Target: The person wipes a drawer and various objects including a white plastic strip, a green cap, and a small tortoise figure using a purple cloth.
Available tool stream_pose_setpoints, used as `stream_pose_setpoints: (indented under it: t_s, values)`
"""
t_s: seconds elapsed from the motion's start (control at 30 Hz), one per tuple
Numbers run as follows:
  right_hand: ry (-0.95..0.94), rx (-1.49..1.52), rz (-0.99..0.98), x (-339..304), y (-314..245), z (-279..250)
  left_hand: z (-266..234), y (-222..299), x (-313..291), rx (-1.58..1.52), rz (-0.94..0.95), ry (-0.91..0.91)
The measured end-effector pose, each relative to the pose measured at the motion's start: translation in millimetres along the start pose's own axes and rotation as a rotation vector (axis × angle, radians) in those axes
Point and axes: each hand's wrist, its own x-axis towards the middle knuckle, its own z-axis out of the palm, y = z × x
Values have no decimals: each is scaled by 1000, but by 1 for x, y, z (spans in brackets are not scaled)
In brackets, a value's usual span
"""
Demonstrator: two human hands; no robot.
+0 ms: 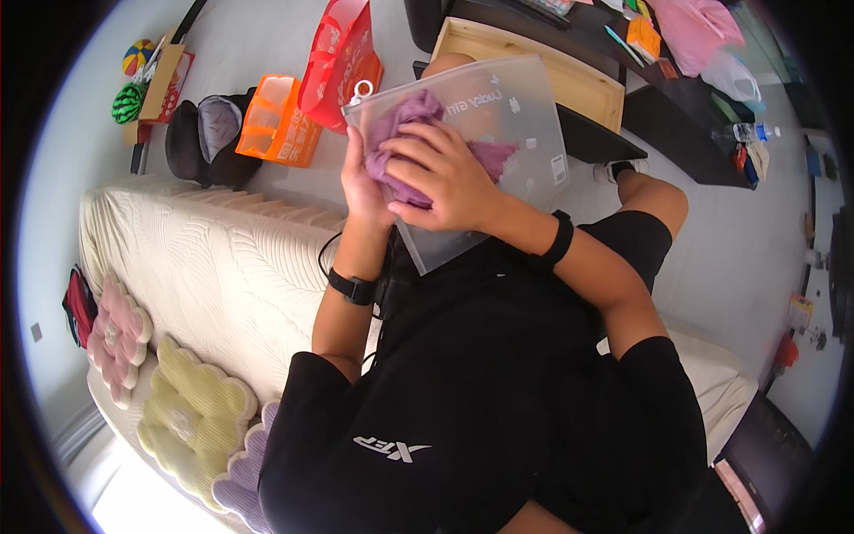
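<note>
A translucent plastic zip pouch (534, 116) with white printing and a white ring on its zipper is tilted in front of my body. My left hand (363, 182) grips its left edge, thumb up along the side, the other fingers mostly hidden behind. Bunched against the face of the pouch is a purple cloth (414, 111). My right hand (445, 173) is closed over that cloth, fingers curled and pressing it on the pouch. Part of the cloth sticks out to the right, past my right hand.
An open wooden drawer (583, 93) lies just beyond the pouch. Red (338, 62) and orange bags (280, 125) and a dark bag (209, 138) stand on the floor ahead left. A cream sofa (213, 240) with flower-shaped cushions (196, 414) is at left. A cluttered dark table (676, 116) stands right.
</note>
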Motion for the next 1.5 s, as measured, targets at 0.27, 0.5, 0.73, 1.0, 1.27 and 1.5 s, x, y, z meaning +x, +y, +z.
stream_pose_setpoints:
  t_s: [0.27, 0.5, 0.73, 1.0, 1.27, 1.5]
  values:
    - [338, -154, 107, -5, 100, -18, 4, -4, 2, -28, 26, -57]
    - [641, 458, 895, -41, 143, 9, -1, -1, 11, -47, 15, -70]
    - [670, 333, 545, -8, 70, -10, 5, 3, 2, 61, -37, 82]
    - [154, 166, 112, 8, 4, 5, 19, 5, 7, -100, 11, 17]
    - [-72, -85, 9, -38, 10, -10, -13, 4, 9, -638, -154, -164]
    - [409, -53, 453, -50, 66, -11, 6, 5, 10, -34, 7, -57]
